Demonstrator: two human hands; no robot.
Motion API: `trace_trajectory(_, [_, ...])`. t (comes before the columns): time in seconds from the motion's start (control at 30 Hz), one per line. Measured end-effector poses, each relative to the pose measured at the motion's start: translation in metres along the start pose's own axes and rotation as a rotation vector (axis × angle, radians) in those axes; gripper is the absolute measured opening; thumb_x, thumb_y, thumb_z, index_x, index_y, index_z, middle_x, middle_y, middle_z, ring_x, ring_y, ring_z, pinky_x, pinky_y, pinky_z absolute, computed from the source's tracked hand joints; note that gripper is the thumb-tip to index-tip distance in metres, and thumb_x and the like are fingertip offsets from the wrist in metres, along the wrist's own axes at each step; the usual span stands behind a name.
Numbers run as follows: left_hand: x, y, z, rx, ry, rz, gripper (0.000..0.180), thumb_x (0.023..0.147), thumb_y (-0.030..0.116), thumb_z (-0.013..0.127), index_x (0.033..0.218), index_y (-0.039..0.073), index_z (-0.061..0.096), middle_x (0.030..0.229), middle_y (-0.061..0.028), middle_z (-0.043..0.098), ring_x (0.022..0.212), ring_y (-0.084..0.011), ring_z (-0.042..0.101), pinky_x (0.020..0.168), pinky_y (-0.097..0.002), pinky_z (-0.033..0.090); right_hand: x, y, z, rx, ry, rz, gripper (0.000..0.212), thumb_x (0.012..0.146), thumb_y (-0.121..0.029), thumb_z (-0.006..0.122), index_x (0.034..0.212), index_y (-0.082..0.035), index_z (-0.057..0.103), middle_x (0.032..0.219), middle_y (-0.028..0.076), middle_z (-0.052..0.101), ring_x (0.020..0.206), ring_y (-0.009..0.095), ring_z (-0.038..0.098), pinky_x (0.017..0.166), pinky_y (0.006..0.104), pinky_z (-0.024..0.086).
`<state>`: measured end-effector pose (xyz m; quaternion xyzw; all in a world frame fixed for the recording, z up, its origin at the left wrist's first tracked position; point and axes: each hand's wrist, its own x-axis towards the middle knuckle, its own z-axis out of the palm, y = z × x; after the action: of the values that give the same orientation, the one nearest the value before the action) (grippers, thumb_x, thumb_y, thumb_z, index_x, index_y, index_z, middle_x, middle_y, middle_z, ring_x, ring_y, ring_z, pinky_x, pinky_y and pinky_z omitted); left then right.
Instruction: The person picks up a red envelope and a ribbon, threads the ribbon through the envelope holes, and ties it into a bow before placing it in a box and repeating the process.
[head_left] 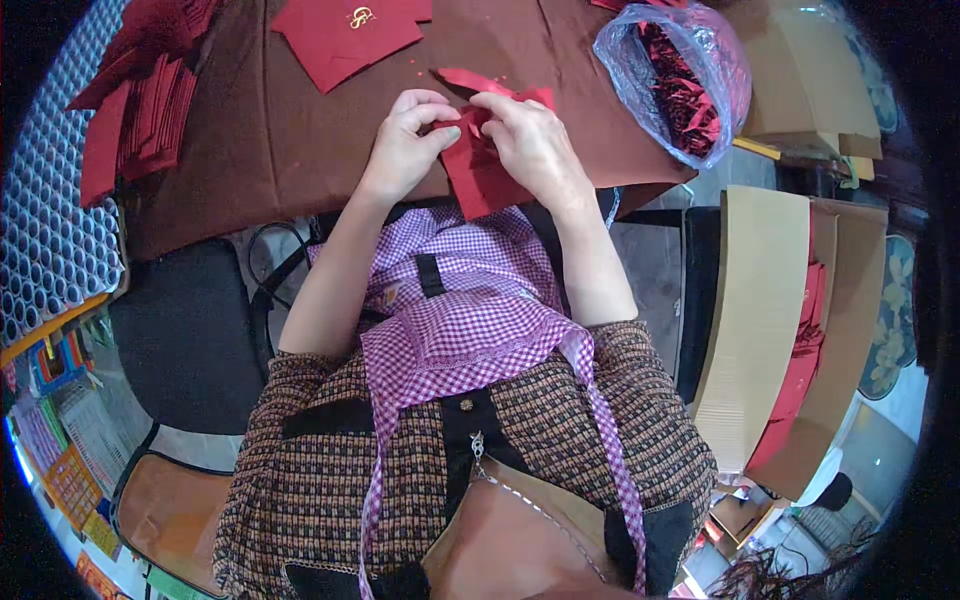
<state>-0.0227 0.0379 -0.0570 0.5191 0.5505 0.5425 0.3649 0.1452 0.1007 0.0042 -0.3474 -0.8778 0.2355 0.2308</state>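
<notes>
At the near edge of the brown-clothed table (330, 150), mid-width: your red card piece (487, 188), its lower part tipping over the table's edge toward your lap. Left hand (408, 148): thumb and forefinger drawn together in a narrow pinch at the card's upper left. Right hand (535, 148): fingers curled in close on its upper right, holding it; you hide exactly where that thumb presses.

Step, as I judge it: fine fingertip work along the card's top, both hands on one piece. Next move probably calls for a steady hold from one hand and a light, controlled pull or fold from the other; thin stock could crease or rip off line.

Materials: card looks matte, stiff, straight-sided. Red strip (472, 80) just beyond your fingers on the table, slim and pointed; cannot tell whether it joins your piece. Tiny red flecks nearby. Table's far side: flat red cards (345, 55), gold emblem on top. Table's left end: red card stack (155, 120), crisp edges, fanned. Table's right end: filmy, bluish plastic bag (733, 65), crinkled, stuffed with ragged red scraps (680, 95). Tablecloth: smooth, softly creased.
</notes>
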Motion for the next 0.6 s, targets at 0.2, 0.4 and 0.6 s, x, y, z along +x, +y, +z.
trace_trajectory(0.2, [-0.002,0.015,-0.002,0.283,0.008,0.201,0.013,0.078,0.006,0.068,0.091,0.002,0.067,0.106,-0.0083,0.055,0.101,-0.019,0.054,0.084,-0.0294,0.045,-0.004,-0.006,-0.002,-0.187,0.042,-0.005,0.016,0.08,-0.012,0.061,0.095,-0.005,0.062,0.08,0.017,0.064,0.079,0.034,0.061,0.073,0.0437,0.049])
trace_trajectory(0.4, [0.015,0.045,-0.021,0.153,-0.23,-0.1,0.012,0.081,0.008,0.064,0.088,-0.001,0.066,0.089,-0.0067,0.061,0.088,-0.0167,0.059,0.079,-0.0278,0.046,-0.012,-0.013,-0.012,-0.195,0.041,-0.041,0.013,0.079,-0.012,0.063,0.089,-0.004,0.061,0.077,0.016,0.063,0.078,0.033,0.061,0.07,0.0429,0.05])
trace_trajectory(0.6, [0.034,0.058,-0.025,0.297,-0.467,0.12,0.017,0.078,0.01,0.065,0.093,0.003,0.067,0.087,-0.0114,0.06,0.083,-0.023,0.059,0.076,-0.0328,0.047,-0.016,-0.012,-0.018,-0.253,0.017,-0.066,0.013,0.078,-0.011,0.063,0.089,-0.005,0.061,0.074,0.014,0.063,0.075,0.031,0.062,0.068,0.0424,0.05])
